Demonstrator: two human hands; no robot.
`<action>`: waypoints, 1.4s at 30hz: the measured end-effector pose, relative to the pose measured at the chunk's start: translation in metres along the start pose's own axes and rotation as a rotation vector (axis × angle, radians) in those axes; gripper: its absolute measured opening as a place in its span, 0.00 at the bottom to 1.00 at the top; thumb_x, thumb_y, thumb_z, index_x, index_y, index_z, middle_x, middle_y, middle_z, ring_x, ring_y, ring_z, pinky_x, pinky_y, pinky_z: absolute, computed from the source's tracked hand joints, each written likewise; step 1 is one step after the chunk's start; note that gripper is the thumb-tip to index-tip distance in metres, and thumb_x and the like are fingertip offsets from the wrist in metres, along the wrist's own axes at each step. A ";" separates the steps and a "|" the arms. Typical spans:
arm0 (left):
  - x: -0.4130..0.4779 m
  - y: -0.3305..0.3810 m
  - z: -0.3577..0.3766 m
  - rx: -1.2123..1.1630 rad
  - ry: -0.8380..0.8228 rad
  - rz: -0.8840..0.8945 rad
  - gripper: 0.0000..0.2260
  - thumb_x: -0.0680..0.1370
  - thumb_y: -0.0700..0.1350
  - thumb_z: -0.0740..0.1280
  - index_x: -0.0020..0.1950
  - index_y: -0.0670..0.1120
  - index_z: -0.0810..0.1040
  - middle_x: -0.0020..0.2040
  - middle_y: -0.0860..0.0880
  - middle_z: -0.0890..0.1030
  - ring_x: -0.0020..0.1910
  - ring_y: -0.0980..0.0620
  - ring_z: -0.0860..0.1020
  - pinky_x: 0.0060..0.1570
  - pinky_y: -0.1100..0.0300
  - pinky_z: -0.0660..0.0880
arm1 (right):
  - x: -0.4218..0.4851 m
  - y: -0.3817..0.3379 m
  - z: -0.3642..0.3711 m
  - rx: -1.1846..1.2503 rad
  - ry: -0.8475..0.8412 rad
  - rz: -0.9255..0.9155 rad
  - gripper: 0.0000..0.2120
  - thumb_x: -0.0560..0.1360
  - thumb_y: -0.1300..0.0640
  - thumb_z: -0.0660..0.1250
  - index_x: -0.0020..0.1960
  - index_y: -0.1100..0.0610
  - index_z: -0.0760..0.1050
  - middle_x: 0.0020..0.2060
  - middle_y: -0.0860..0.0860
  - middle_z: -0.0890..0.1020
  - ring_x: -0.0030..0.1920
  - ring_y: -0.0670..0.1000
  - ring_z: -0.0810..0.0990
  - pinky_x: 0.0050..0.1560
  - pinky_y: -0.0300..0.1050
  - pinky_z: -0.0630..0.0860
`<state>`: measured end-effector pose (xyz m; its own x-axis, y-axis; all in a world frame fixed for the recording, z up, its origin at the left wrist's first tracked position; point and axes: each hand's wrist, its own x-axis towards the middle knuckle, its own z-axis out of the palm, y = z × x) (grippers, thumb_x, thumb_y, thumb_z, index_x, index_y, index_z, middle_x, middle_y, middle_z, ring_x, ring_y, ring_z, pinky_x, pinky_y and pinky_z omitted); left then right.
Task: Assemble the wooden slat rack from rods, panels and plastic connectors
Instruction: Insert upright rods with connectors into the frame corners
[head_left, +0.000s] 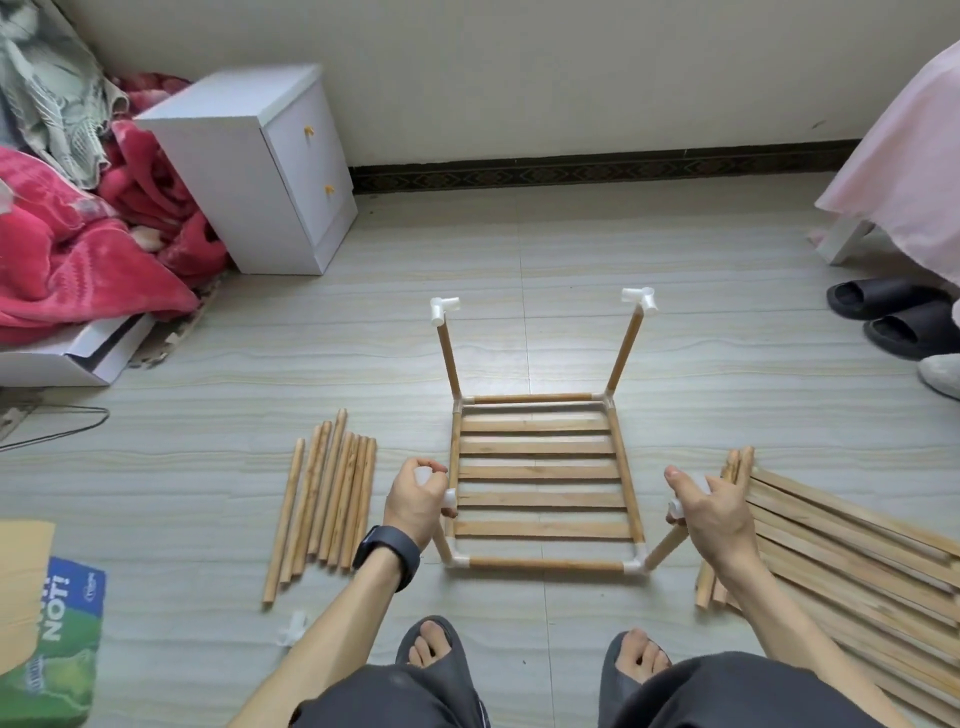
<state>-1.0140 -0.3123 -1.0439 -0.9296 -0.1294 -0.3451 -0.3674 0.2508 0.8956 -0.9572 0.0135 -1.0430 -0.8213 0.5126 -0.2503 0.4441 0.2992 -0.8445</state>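
Observation:
A wooden slat rack frame (540, 483) lies on the floor, its square of rods joined by white plastic connectors, several slats across it. Two far upright rods carry white connectors at their tops (444, 309) (640, 299). My left hand (415, 499) grips the white connector on top of the near left upright rod. My right hand (711, 512) grips the white connector (675, 506) on top of the near right upright rod (667, 545), which leans outward.
Several loose rods (327, 499) lie left of the frame. A pile of slats (852, 551) lies at the right. A white cabinet (254, 166), red blankets (78, 244), black slippers (893, 312), a cardboard box and bag (47, 639) ring the floor space.

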 end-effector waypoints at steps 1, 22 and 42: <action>0.003 0.001 -0.001 0.046 -0.002 -0.004 0.04 0.80 0.43 0.62 0.53 0.47 0.75 0.48 0.47 0.78 0.42 0.44 0.82 0.47 0.48 0.80 | 0.000 -0.005 0.001 -0.033 0.014 0.002 0.28 0.72 0.39 0.64 0.35 0.66 0.75 0.30 0.57 0.82 0.35 0.55 0.82 0.42 0.51 0.74; 0.036 -0.120 -0.124 0.494 0.095 -0.389 0.21 0.82 0.53 0.61 0.72 0.48 0.64 0.70 0.43 0.67 0.65 0.44 0.72 0.62 0.56 0.69 | -0.070 -0.132 0.188 -0.693 -0.533 -1.043 0.25 0.78 0.32 0.55 0.64 0.46 0.76 0.65 0.43 0.76 0.72 0.49 0.67 0.71 0.49 0.67; 0.087 -0.192 -0.175 0.614 0.334 -0.709 0.15 0.80 0.43 0.61 0.66 0.41 0.75 0.63 0.39 0.77 0.61 0.38 0.76 0.58 0.48 0.75 | -0.058 -0.131 0.233 -0.834 -0.811 -0.883 0.22 0.79 0.35 0.56 0.65 0.45 0.76 0.63 0.41 0.75 0.54 0.50 0.80 0.52 0.50 0.77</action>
<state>-1.0188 -0.5394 -1.1972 -0.4678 -0.6812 -0.5632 -0.8739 0.4517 0.1796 -1.0516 -0.2434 -1.0280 -0.7780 -0.5818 -0.2373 -0.4586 0.7840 -0.4184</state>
